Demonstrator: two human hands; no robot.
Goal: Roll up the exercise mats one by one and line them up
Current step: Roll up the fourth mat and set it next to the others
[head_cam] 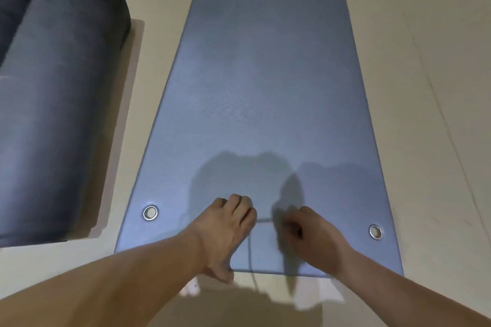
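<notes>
Head view: a flat blue foam exercise mat (265, 74) lies mid-frame on the floor (430, 34); the left hand (225, 225) curls its grip on the near edge, the right hand (316, 239) is too blurred to tell; the mat is likely soft and light, best rolled from that edge.

Dim light, soft shadows; right hand (305, 231) motion-blurred.

We note bare floor (430, 114) wide open right of the flat mat (265, 74). On its left a narrow floor strip runs free. Beyond that, a rolled mat (66, 101) with a second roll (10, 16) against it blocks the flank. At the near edge, left hand (225, 223) and right hand (310, 236) occupy the middle, and both corners lie free.
</notes>
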